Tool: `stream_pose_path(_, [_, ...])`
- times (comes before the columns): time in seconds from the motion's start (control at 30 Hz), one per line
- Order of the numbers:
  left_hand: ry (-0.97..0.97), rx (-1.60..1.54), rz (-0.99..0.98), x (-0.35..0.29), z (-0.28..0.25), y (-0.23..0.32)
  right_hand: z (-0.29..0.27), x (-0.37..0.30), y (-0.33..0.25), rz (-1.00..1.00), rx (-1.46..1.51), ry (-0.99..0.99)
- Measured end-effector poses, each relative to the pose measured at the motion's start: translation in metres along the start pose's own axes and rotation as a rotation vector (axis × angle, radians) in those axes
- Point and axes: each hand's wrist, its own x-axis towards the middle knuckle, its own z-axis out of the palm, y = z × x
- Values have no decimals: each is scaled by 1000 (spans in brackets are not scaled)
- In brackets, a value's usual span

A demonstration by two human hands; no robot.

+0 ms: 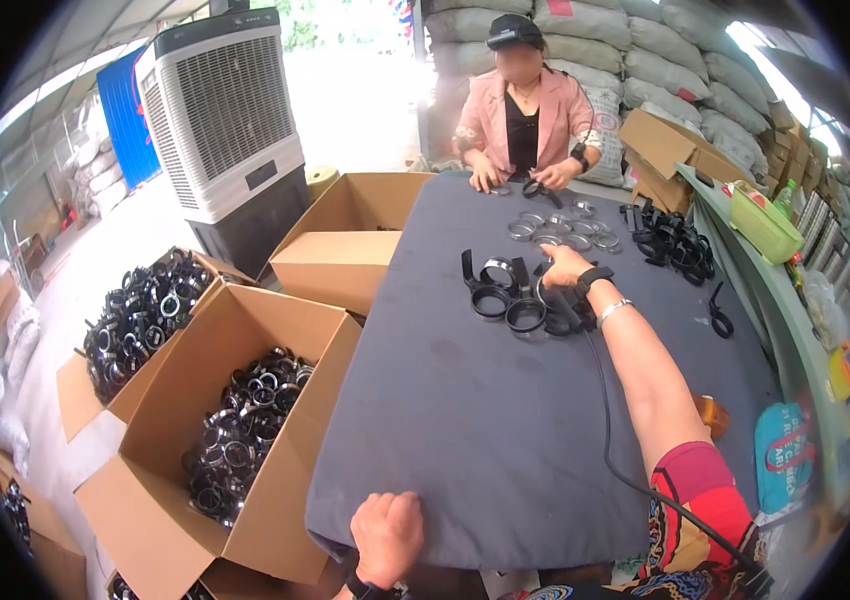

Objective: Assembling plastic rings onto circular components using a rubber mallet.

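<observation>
My right hand reaches over a cluster of black plastic rings with straight handles on the grey cloth-covered table. Its fingers and thumb are apart, close to a tilted black ring; no firm grip shows. Just beyond the fingertips lie several clear rings. At the near left edge of the table my left hand rests closed in a fist, with nothing visible in it. Across the table a co-worker's hands handle a black ring piece.
Cardboard boxes full of black rings stand left of the table. More black pieces lie at its far right, beside a shelf with a green basket. A cable runs along my right arm. A large air cooler stands behind the boxes.
</observation>
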Motion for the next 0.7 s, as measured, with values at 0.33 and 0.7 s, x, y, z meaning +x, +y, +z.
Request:
stream_pose_path(0.33, [-5,-19,10,4,-1,3,20,-16,-13,-104,151,-130])
stream_pose_path(0.7, [-19,-1,1,3,0,6,-10,-128,-38,-308,-3,-346])
